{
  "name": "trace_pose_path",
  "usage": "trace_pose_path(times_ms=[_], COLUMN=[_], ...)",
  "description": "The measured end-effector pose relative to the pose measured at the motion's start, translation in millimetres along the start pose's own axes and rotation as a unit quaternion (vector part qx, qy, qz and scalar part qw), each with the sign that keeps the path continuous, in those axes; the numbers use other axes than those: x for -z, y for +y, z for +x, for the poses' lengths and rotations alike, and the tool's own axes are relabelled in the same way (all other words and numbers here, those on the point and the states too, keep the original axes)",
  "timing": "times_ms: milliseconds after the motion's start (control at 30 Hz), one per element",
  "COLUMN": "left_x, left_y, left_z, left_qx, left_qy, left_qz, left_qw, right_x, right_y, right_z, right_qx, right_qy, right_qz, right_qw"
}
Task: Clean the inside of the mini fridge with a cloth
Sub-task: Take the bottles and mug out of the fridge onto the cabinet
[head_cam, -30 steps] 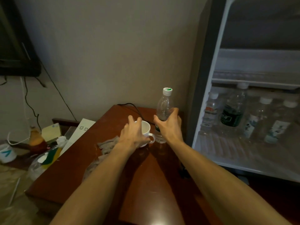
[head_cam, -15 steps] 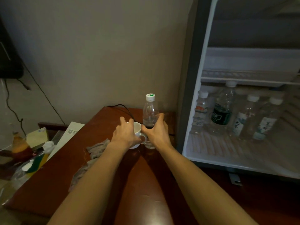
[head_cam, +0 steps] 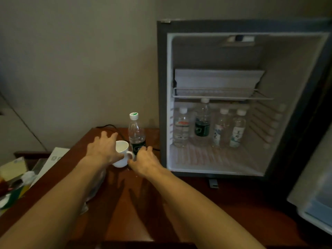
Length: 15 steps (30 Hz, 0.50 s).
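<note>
The mini fridge [head_cam: 162, 105] stands open on the right. Inside, several water bottles [head_cam: 203, 123] stand on its floor under a wire shelf [head_cam: 222, 95] that carries a white tray. On the wooden table [head_cam: 129, 203], a white cup [head_cam: 123, 150] sits beside a clear bottle [head_cam: 136, 133] with a white cap. My left hand [head_cam: 104, 150] hovers over the cup's left side with fingers spread. My right hand [head_cam: 143, 160] lies low by the bottle's base, fingers loose, gripping nothing. A grey cloth [head_cam: 95, 187] lies on the table, mostly hidden under my left forearm.
The fridge door [head_cam: 314, 194] hangs open at the far right. A black cable [head_cam: 107, 126] runs along the table's back edge. Left of the table lie a white booklet [head_cam: 53, 159], a yellow pad [head_cam: 12, 169] and other clutter. A wall stands behind.
My right hand has slid down from the bottle's middle to its base and let go. My left hand's fingers have lifted and spread off the cup. The view has swung right onto the fridge.
</note>
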State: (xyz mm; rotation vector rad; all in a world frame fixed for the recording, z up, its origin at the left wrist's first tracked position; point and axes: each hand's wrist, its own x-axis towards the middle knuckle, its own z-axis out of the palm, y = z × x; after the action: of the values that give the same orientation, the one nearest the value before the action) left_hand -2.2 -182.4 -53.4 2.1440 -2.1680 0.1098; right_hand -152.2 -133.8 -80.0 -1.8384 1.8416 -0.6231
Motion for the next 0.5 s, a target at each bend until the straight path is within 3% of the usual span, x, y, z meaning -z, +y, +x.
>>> trace_pose_path(times_ms=[100,233,500], left_x=[23.2,55.8,77.7], left_y=[12.5,30.8,116.3], left_z=[-30.6,-74.0,-138.5], left_qx=[-0.004,-0.015,-0.125], left_qy=[0.016,-0.007,-0.052], left_qz=[0.022,0.028,-0.002], left_qw=[1.000,0.999,0.991], right_x=[21.0,60.9,143.3], right_y=[2.1,19.3,92.0], right_z=[-37.1,-84.0,-143.5], right_qx=[0.019,0.009,-0.064], right_qy=[-0.019,0.018,0.069], right_qz=[-0.025,-0.090,-0.169], right_qw=[0.999,0.996,0.981])
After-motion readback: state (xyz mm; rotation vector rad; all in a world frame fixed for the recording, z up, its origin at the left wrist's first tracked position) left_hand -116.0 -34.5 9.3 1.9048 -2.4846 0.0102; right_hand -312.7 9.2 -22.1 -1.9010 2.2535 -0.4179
